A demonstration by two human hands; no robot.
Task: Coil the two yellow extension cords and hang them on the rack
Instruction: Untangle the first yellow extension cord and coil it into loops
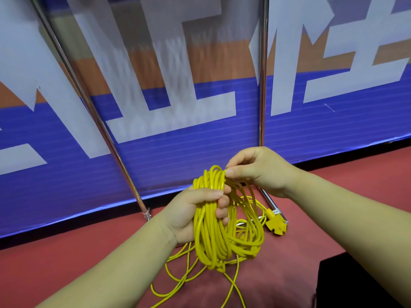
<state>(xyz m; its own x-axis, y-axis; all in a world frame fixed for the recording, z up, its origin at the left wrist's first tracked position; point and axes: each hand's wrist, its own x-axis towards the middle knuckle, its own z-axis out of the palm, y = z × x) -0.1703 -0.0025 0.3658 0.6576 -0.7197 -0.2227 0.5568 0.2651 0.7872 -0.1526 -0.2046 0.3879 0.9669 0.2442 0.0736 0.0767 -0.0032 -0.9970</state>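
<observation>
Coiled cord: a bundle of yellow extension cord [211, 230] wound in many long loops, held up in front of the person above the floor, its loops hanging down from the grip.
Left hand: the left hand [193, 210] grips the bundle near its upper part, fingers curled round the gathered strands from the left, thumb across the front.
Right hand: the right hand [258, 172] is at the top of the bundle, thumb and fingertips pinching the topmost loops just above the left hand.
Loose cord: thinner-looking yellow strands [178, 283] trail from the bottom of the bundle and lie in slack curves on the floor towards the lower edge of the view.
Further loops: more yellow loops [251, 207] lie behind the bundle; whether they belong to the same cord or a second one cannot be told.
Socket end: a yellow socket block [277, 225] lies on the floor to the right of the bundle, beside the foot of the rack.
Rack: a chrome rack [93, 112] with one pole slanting at the left and one upright at the right, both rising out of view.
Floor: dull red floor [66, 263].
Backdrop: a blue, white and orange banner [178, 152] stands behind the poles.
Lower right: a black object [360, 283], only partly in view.
</observation>
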